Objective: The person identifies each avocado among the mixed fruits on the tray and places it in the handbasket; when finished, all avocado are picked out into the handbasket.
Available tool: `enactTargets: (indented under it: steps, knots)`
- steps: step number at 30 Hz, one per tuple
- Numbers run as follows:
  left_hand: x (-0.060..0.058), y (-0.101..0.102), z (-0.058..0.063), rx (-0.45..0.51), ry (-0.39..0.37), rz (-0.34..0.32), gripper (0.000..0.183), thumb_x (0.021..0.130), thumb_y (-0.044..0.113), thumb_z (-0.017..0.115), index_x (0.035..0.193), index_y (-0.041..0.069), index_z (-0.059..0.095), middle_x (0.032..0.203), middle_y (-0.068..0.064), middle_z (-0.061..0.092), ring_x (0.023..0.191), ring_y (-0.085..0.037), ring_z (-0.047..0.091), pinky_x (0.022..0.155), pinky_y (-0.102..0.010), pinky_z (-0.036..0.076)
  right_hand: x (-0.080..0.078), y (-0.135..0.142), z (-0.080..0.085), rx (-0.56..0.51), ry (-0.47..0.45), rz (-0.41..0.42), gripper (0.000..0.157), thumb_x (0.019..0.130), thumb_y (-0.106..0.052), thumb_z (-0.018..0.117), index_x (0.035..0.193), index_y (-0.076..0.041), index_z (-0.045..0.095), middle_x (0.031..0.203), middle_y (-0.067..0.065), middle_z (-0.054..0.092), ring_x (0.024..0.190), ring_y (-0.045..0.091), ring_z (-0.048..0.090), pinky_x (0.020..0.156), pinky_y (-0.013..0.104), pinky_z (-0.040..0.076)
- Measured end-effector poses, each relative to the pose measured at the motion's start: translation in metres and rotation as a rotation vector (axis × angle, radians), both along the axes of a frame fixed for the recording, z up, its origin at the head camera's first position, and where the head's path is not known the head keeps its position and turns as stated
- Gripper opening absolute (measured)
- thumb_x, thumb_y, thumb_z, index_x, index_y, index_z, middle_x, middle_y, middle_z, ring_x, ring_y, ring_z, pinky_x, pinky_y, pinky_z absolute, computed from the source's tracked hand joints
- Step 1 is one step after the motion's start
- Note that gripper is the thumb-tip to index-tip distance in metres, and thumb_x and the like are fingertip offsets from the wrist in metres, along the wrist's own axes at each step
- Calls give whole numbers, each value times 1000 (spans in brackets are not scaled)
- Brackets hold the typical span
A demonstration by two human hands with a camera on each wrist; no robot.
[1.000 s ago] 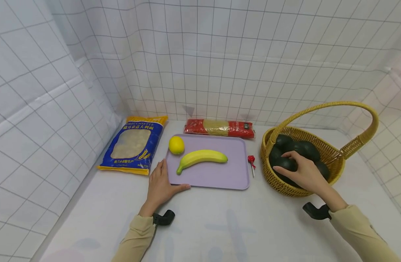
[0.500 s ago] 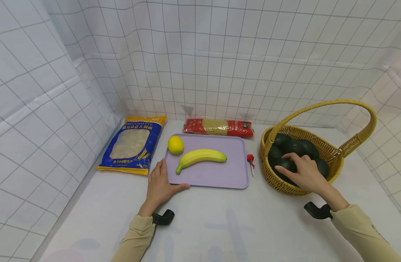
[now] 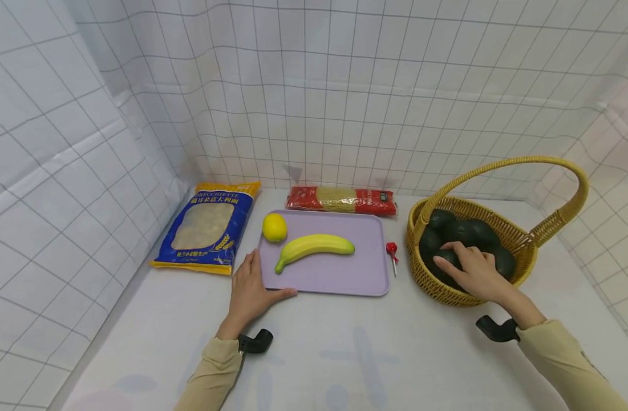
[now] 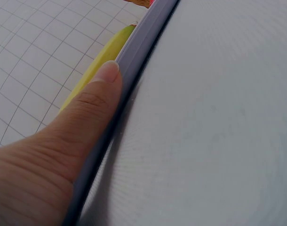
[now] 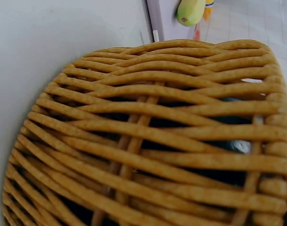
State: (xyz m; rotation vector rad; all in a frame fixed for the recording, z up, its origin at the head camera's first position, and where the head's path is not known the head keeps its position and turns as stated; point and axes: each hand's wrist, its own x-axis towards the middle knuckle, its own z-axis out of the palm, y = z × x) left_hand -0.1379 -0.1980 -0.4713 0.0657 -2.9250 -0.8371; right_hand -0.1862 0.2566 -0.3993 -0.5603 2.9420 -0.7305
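Observation:
My left hand (image 3: 251, 290) lies at the near left corner of a lilac tray (image 3: 329, 283), fingers straight along its left side and thumb along the front edge. A yellow banana (image 3: 316, 245) and a lemon (image 3: 275, 227) are on the tray. In the left wrist view the thumb (image 4: 94, 101) presses along the tray's rim. My right hand (image 3: 477, 275) reaches into a wicker basket (image 3: 425, 285) and grips a dark green avocado (image 3: 452, 258) between thumb and curled fingers. Several more avocados (image 3: 468, 231) lie around it. The basket's woven wall hides the held fruit in the right wrist view.
A red-wrapped lollipop (image 3: 392, 249) lies between tray and basket. Behind the tray is a red noodle packet (image 3: 339, 200); a blue and yellow pasta bag (image 3: 206, 228) lies at left. The basket's tall handle (image 3: 519, 161) arches above. A gridded white curtain (image 3: 314, 114) hangs behind.
The right thumb and fingers have moved slightly inward on the avocado, to the right and down. The left hand, tray and other things keep their places; the head view shifted a little.

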Motion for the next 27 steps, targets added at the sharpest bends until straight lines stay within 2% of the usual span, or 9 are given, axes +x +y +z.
enactTargets:
  steps: [4, 8, 27]
  knots:
    - [0, 0, -1, -2, 0, -1, 132, 62, 64, 78, 149, -6, 8, 150, -29, 15, 136, -43, 17, 111, -53, 10, 0, 0, -1, -24, -31, 13, 51, 104, -39, 32, 129, 4, 44, 115, 28, 58, 114, 48, 40, 91, 69, 15]
    - [0, 0, -2, -1, 1, -2, 132, 62, 63, 79, 149, -6, 8, 150, -29, 15, 136, -43, 17, 111, -53, 10, 1, 1, -1, -50, -54, 1, 53, 105, -38, 28, 130, 5, 43, 120, 31, 54, 115, 49, 39, 92, 69, 13]
    - [0, -1, -1, -2, 12, -2, 132, 62, 63, 79, 149, -7, 8, 150, -29, 14, 136, -43, 16, 111, -53, 9, -1, 3, -1, -82, -35, -1, 51, 104, -38, 34, 133, 1, 44, 123, 29, 54, 117, 49, 41, 93, 71, 12]
